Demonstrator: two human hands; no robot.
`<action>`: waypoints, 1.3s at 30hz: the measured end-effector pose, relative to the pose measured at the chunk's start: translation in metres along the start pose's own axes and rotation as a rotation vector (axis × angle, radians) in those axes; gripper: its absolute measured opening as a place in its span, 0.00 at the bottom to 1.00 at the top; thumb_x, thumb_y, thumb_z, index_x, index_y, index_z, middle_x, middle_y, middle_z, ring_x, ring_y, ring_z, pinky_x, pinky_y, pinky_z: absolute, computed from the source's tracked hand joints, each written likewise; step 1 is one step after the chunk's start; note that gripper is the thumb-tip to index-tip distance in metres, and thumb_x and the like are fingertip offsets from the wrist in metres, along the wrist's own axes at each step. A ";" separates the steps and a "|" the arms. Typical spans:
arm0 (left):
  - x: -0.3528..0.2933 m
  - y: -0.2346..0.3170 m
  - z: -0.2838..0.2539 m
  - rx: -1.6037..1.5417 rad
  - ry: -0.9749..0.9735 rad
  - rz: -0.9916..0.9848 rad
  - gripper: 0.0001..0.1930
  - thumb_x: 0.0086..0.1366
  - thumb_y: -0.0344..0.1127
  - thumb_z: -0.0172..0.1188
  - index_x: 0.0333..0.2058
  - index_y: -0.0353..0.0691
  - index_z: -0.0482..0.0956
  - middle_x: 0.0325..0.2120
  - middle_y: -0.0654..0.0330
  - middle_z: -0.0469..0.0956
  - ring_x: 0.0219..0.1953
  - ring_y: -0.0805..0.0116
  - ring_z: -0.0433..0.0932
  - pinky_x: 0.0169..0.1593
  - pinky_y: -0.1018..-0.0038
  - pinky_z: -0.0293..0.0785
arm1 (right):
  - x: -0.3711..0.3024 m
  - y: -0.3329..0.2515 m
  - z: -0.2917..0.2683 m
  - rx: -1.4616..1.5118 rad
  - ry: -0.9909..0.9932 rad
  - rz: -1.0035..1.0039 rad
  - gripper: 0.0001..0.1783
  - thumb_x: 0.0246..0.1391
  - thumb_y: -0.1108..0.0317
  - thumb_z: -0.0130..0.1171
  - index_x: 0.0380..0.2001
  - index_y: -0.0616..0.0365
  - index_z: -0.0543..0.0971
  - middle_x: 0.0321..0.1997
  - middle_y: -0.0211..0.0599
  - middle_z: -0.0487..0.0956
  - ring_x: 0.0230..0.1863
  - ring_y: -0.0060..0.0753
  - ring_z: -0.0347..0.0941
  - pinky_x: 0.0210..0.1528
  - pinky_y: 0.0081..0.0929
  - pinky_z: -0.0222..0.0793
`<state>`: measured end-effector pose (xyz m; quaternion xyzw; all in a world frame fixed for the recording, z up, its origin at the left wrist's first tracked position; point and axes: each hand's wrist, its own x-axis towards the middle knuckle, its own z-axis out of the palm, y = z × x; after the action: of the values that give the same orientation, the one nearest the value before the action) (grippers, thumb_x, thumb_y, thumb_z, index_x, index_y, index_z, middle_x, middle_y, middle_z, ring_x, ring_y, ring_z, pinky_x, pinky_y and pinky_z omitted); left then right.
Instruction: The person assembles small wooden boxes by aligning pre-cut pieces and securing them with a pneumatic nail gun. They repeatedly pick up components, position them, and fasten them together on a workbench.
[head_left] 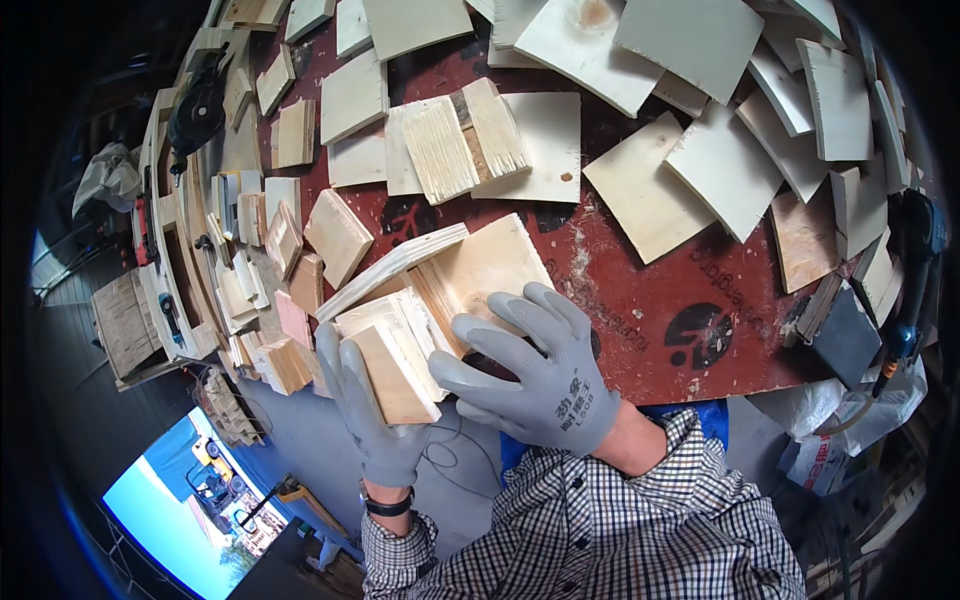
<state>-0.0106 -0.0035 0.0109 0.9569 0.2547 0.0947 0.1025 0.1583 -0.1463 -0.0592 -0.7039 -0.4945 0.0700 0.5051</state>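
Near the front edge of the red table, my gloved left hand [372, 410] cups the left side of a stack of small plywood blocks [395, 365]; its thumb is hidden. My gloved right hand [545, 370] has its fingers spread, with the lower fingertips against the right side of the stack. Its upper fingers reach over a pale plywood board [493, 265] behind the blocks. A narrow board [392, 270] leans at a slant along the far side of the stack. Where the blocks meet the boards is partly covered by my right hand.
Loose square boards [725, 165] overlap across the far right of the red table [640, 330]. Beyond the stack lie ridged wood pieces [440, 150]. Small blocks [285, 365] crowd the left edge. A blue-black power tool [910, 270] with a hose sits at the right, a black tool [195, 115] far left.
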 end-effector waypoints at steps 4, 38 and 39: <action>0.004 0.001 -0.004 0.059 -0.023 0.009 0.51 0.59 0.32 0.74 0.76 0.45 0.52 0.76 0.46 0.52 0.77 0.43 0.54 0.77 0.50 0.51 | 0.004 -0.002 0.000 0.022 0.011 0.029 0.32 0.37 0.44 0.72 0.52 0.27 0.84 0.56 0.29 0.77 0.58 0.46 0.73 0.62 0.54 0.67; 0.026 -0.003 -0.015 0.138 -0.143 0.087 0.54 0.56 0.45 0.71 0.75 0.34 0.50 0.73 0.40 0.53 0.74 0.35 0.54 0.75 0.46 0.53 | 0.001 -0.010 0.003 -0.205 -0.172 0.065 0.30 0.58 0.49 0.63 0.65 0.33 0.77 0.62 0.39 0.75 0.64 0.46 0.69 0.71 0.53 0.60; 0.025 -0.004 -0.014 0.132 -0.131 0.097 0.54 0.58 0.46 0.71 0.75 0.33 0.49 0.73 0.40 0.53 0.74 0.34 0.54 0.75 0.46 0.53 | 0.000 -0.010 0.003 -0.206 -0.169 0.056 0.31 0.58 0.49 0.63 0.65 0.34 0.77 0.63 0.40 0.74 0.65 0.46 0.69 0.71 0.53 0.60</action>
<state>0.0058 0.0145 0.0265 0.9769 0.2066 0.0199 0.0509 0.1501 -0.1441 -0.0525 -0.7572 -0.5198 0.0921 0.3846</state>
